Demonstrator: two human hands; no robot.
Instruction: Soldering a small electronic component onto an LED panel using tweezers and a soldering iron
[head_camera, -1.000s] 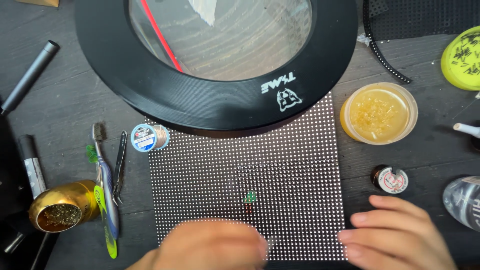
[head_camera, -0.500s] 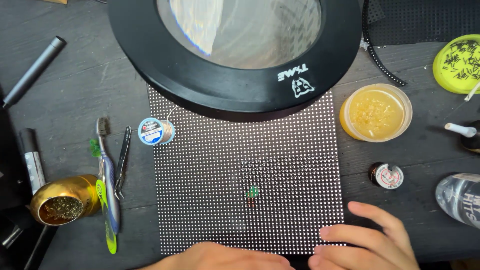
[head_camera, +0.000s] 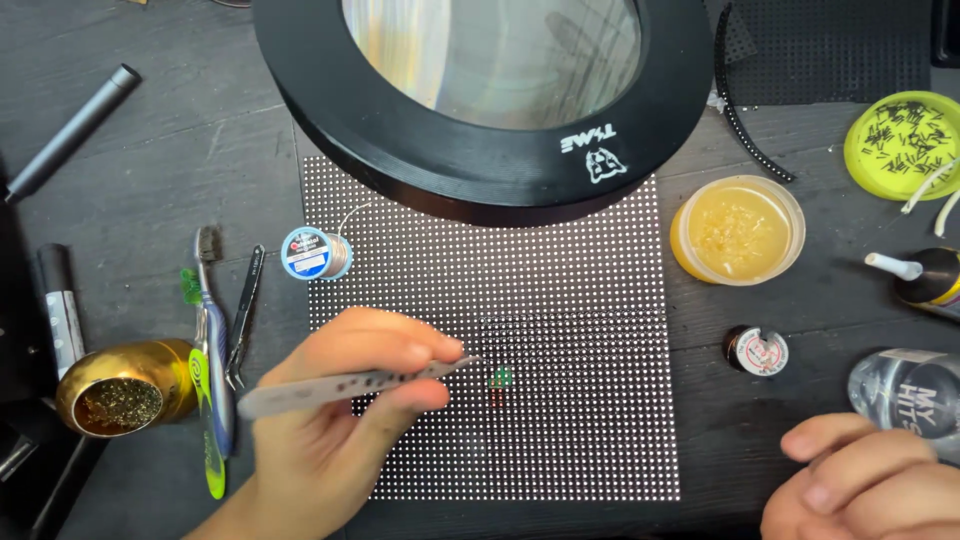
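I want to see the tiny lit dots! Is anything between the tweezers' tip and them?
Nothing visible. The left hand holds the tweezers, whose tip sits just left of the green and red lit spot on the dotted panel, with only bare panel between them. The magnifier stays farther up.

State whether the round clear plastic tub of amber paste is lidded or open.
Open: the round clear plastic tub of amber paste shows no lid, its lumpy contents bare.

Left hand (head_camera: 330, 420) with tweezers (head_camera: 350, 385) over dotted LED panel (head_camera: 560, 300)
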